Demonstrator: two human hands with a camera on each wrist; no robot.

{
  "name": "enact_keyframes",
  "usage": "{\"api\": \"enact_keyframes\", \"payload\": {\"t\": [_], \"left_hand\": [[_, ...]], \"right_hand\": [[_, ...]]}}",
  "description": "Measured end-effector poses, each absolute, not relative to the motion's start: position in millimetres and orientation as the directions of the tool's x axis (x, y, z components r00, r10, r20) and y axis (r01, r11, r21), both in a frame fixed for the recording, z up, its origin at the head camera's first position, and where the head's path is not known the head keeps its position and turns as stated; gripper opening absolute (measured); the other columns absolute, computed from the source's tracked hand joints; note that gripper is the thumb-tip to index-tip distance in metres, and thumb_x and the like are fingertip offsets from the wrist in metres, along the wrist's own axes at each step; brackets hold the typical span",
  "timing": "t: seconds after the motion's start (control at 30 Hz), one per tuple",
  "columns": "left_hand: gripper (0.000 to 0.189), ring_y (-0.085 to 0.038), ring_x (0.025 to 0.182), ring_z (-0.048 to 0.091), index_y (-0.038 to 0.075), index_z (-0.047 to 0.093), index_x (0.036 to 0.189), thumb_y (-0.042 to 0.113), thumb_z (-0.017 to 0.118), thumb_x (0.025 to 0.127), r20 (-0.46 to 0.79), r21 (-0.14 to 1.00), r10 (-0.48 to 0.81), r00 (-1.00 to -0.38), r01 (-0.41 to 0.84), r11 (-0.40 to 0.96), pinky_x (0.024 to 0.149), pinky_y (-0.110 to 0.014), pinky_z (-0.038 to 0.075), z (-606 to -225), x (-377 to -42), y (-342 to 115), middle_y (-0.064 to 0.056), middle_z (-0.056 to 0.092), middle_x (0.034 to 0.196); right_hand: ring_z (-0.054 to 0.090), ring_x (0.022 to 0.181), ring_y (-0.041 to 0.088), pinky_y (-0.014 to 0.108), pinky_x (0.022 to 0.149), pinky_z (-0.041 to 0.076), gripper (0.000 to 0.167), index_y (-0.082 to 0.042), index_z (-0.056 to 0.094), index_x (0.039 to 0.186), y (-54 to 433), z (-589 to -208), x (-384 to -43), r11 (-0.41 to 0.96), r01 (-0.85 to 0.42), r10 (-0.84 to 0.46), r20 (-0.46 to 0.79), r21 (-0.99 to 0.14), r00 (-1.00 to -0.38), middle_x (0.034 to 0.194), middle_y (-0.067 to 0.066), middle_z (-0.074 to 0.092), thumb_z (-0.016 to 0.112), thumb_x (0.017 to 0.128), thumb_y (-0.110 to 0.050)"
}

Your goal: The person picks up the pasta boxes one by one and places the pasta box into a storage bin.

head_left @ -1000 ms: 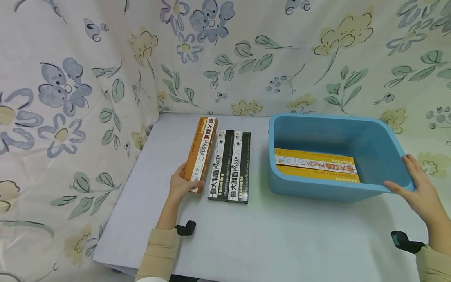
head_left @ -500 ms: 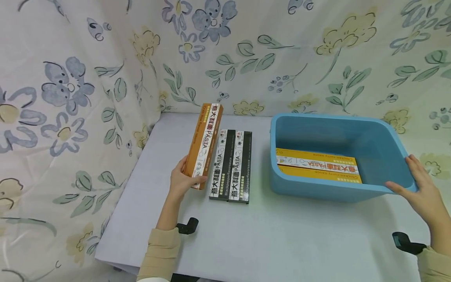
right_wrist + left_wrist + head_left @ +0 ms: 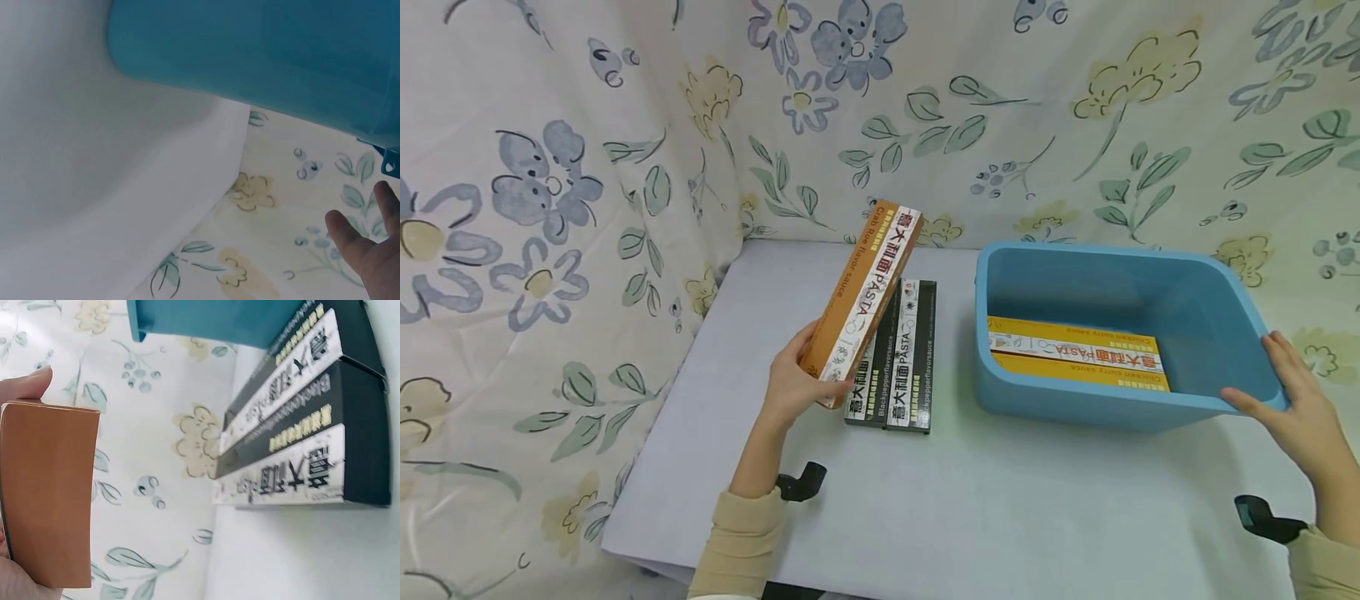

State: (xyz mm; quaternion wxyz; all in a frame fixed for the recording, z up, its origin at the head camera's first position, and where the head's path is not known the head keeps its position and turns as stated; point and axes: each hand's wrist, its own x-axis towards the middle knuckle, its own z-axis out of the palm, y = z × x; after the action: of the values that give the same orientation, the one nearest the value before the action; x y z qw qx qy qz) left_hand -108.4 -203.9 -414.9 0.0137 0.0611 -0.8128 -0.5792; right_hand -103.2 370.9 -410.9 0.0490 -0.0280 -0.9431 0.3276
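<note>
My left hand [image 3: 793,375] grips the lower end of an orange-brown crab roe pasta box [image 3: 857,300], thumb on one side and fingers on the other. The box is tilted, its far end raised, overlapping the left one of two black pepper pasta boxes [image 3: 913,358] in the head view. In the left wrist view its plain brown end [image 3: 50,494] faces the camera, apart from the black boxes [image 3: 362,437]. My right hand [image 3: 1296,400] rests at the near right corner of a blue bin [image 3: 1097,252], thumb over the rim; two straight fingers [image 3: 350,237] show beside the bin.
Yellow chicken curry pasta packaging [image 3: 1075,354] lies in the bin's left part, printing upside down. The bin stands on the right of the white table [image 3: 1000,508]. A floral curtain [image 3: 1037,125] hangs behind and to the left.
My left hand has lifted the crab roe pasta box and carried it rightward, tilting it over the left black box. The right hand and the bin stay in place.
</note>
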Motion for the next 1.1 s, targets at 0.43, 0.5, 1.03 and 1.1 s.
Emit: {"api": "enact_keyframes", "payload": {"t": [0.43, 0.5, 1.03, 1.1], "left_hand": [[0.100, -0.030, 0.103, 0.053, 0.014, 0.045, 0.146, 0.004, 0.091, 0.058, -0.022, 0.948, 0.064, -0.998, 0.000, 0.319, 0.083, -0.040, 0.049, -393, -108, -186, -0.014, 0.055, 0.127], [0.101, -0.030, 0.103, 0.053, 0.015, 0.045, 0.146, 0.003, 0.091, 0.058, -0.011, 0.950, 0.090, -0.996, 0.018, 0.312, 0.082, -0.040, 0.049, -390, -108, -183, -0.014, 0.055, 0.128], [0.098, -0.026, 0.099, 0.053, 0.011, 0.044, 0.146, 0.006, 0.090, 0.059, 0.057, 0.928, 0.327, -0.943, 0.171, 0.332, 0.078, -0.037, 0.048, -371, -123, -164, -0.012, 0.057, 0.127], [0.098, -0.026, 0.099, 0.053, 0.010, 0.044, 0.146, 0.005, 0.090, 0.059, 0.050, 0.924, 0.349, -0.936, 0.177, 0.340, 0.078, -0.037, 0.048, -369, -125, -161, -0.012, 0.057, 0.127]], "right_hand": [[-0.006, 0.136, 0.060, 0.078, 0.096, 0.001, 0.089, -0.008, -0.002, 0.155, 370, -410, -103, 0.786, 0.025, 0.087, 0.070, -0.618, -0.994, 0.160, 0.018, -0.012, 0.057, 0.094, -0.034], [-0.006, 0.136, 0.059, 0.078, 0.096, 0.001, 0.089, -0.007, -0.001, 0.155, 370, -410, -103, 0.787, 0.025, 0.088, 0.071, -0.616, -0.994, 0.159, 0.019, -0.012, 0.057, 0.094, -0.034], [-0.006, 0.140, 0.053, 0.080, 0.094, 0.004, 0.090, -0.021, 0.000, 0.157, 390, -433, -112, 0.776, 0.034, 0.114, 0.087, -0.630, -0.990, 0.162, 0.004, -0.011, 0.061, 0.092, -0.036], [-0.006, 0.138, 0.056, 0.079, 0.095, 0.003, 0.090, -0.015, -0.001, 0.156, 382, -424, -109, 0.776, 0.028, 0.102, 0.082, -0.630, -0.991, 0.161, 0.012, -0.010, 0.060, 0.093, -0.036]]}}
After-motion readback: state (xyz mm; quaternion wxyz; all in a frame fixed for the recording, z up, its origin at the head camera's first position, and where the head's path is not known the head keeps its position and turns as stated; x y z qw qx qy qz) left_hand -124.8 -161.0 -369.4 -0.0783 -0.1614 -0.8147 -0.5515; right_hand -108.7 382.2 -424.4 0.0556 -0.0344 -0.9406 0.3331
